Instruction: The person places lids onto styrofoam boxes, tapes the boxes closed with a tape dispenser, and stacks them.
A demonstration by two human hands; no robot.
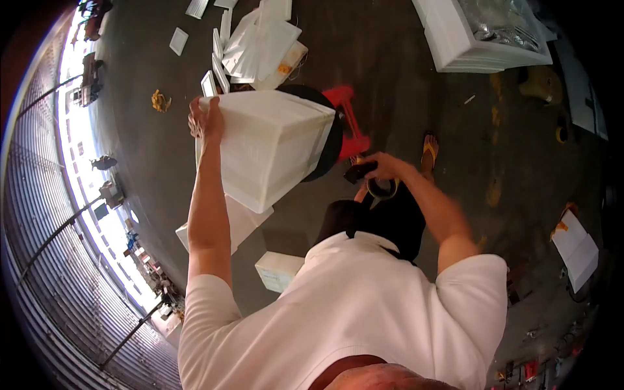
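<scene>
White shirt (351,305) noted in foreground. Left hand (207,120) hooked over edge of white box (253,149), just right of it, one corner aimed toward shirt, long axis unclear. Right hand (385,166) clasped around tape dispenser (359,172).

Legible inscriptions: none that we can read. Small white box (278,270), on the floor (383,45): faint marks on its side, too small for us to make out. Large white box (250,146): we read no label, brand or number on the faces shown. Yellow patches (495,117), on the floor: worn; we cannot read them as a sign.
</scene>
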